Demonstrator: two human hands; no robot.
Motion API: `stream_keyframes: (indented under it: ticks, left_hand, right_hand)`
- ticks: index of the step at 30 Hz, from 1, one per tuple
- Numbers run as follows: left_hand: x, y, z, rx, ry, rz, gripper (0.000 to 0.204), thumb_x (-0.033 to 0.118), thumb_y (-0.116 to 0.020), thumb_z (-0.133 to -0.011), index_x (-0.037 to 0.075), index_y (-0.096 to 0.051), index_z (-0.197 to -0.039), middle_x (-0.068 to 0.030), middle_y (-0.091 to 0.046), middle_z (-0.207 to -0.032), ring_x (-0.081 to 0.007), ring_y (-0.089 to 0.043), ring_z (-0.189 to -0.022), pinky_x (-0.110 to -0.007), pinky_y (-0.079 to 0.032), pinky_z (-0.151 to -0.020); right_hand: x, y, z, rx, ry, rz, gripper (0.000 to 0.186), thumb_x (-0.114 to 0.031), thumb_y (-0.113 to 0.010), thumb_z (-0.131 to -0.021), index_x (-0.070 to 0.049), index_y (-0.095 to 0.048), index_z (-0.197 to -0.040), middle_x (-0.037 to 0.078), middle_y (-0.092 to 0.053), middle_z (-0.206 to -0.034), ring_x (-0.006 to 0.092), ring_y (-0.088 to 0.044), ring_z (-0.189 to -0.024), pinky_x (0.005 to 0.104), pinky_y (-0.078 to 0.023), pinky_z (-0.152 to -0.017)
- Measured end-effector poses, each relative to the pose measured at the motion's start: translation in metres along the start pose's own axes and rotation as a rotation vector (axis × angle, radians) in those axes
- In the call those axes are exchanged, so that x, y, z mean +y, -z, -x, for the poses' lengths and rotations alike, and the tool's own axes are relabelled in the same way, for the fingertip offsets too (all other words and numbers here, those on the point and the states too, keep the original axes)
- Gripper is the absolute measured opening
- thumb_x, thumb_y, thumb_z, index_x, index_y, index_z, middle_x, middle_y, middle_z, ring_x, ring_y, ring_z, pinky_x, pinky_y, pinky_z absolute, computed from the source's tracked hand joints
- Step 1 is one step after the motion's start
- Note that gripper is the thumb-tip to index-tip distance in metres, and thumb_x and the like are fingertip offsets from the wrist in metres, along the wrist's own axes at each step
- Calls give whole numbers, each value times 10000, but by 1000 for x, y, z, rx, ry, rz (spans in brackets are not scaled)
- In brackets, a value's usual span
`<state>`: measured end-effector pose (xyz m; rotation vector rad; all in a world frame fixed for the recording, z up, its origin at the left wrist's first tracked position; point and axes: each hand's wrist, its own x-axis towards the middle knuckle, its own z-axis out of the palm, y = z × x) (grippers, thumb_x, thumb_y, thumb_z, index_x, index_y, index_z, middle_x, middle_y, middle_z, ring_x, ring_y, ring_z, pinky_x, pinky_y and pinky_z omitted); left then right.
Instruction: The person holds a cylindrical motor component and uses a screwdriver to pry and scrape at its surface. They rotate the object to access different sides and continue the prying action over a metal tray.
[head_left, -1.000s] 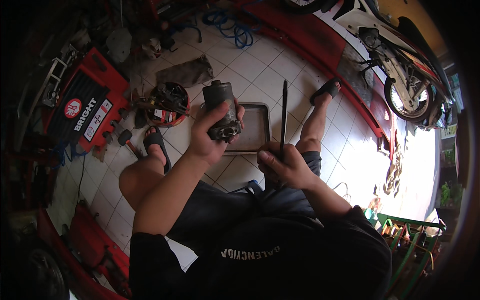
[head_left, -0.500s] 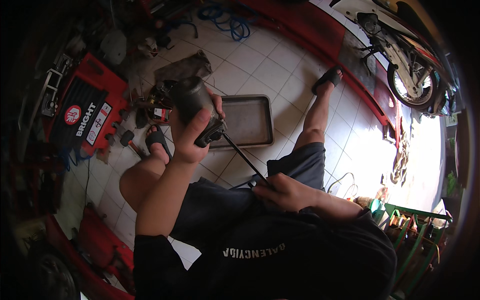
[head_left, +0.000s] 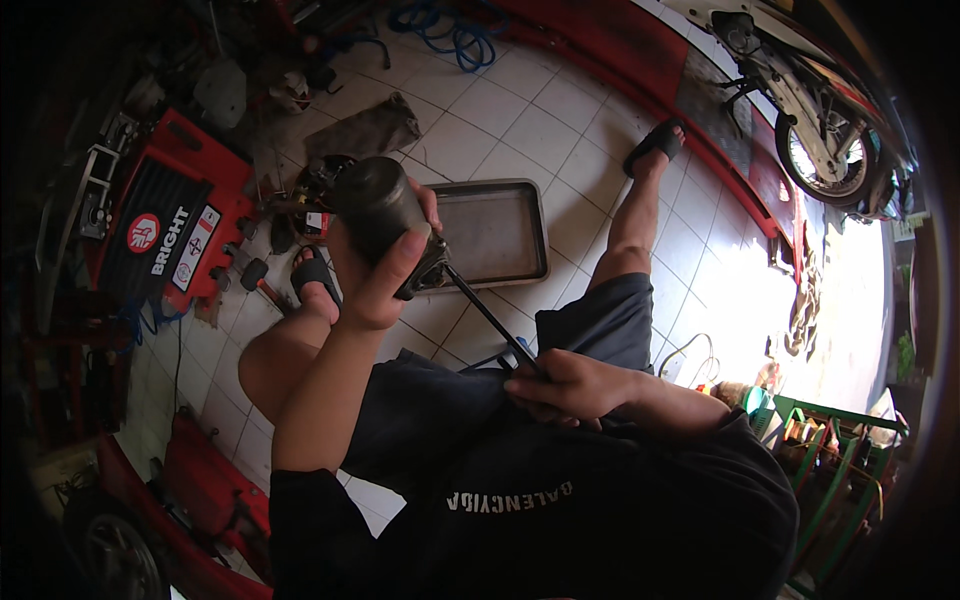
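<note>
My left hand (head_left: 378, 268) grips a dark, greasy cylindrical motor part (head_left: 384, 212) and holds it up over my lap, its open end tilted toward me. In my right hand (head_left: 570, 385), low by my stomach, is the handle of a long dark screwdriver (head_left: 487, 317). The shaft slants up and left, and its tip meets the lower end of the motor part. I sit on the tiled floor with both legs stretched out in front.
A shallow metal tray (head_left: 495, 232) lies on the white tiles between my legs. A red tool case (head_left: 172, 240) and loose parts sit to the left, a grey rag (head_left: 365, 127) and blue hose (head_left: 462, 38) beyond. A motorcycle (head_left: 800, 110) stands at the upper right.
The screwdriver stood upright apart from the part; my right hand dropped toward my lap and swung its tip to the part's lower end. My left hand tilted the part and shifted left.
</note>
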<state>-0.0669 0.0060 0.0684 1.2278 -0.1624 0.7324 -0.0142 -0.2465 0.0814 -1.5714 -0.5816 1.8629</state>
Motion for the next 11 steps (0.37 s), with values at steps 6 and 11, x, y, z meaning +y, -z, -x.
stream_keyframes:
  ticks: [6,11]
  left_hand:
    - [-2,-1,3,-2,-55,-53,427,179,-718,-846,-21,-527,-1171,-123,-585,-995,-199,-577,-888,-325,-476,-761]
    - [-4,5,3,-75,-125,-157,450,207,-741,-851,-1,-527,-1188,-115,-580,-1044,-202,-580,-899,-333,-480,-765]
  right_hand:
    - [19,0,-6,-48,30,-86,498,-394,-484,-1059,1,-559,-765,40,-520,-605,145,-529,-468,279,-407,-349]
    - [18,2,-6,-148,9,-120,410,-341,-439,-1090,-58,-497,-799,-34,-435,-576,78,-452,-474,238,-402,-422]
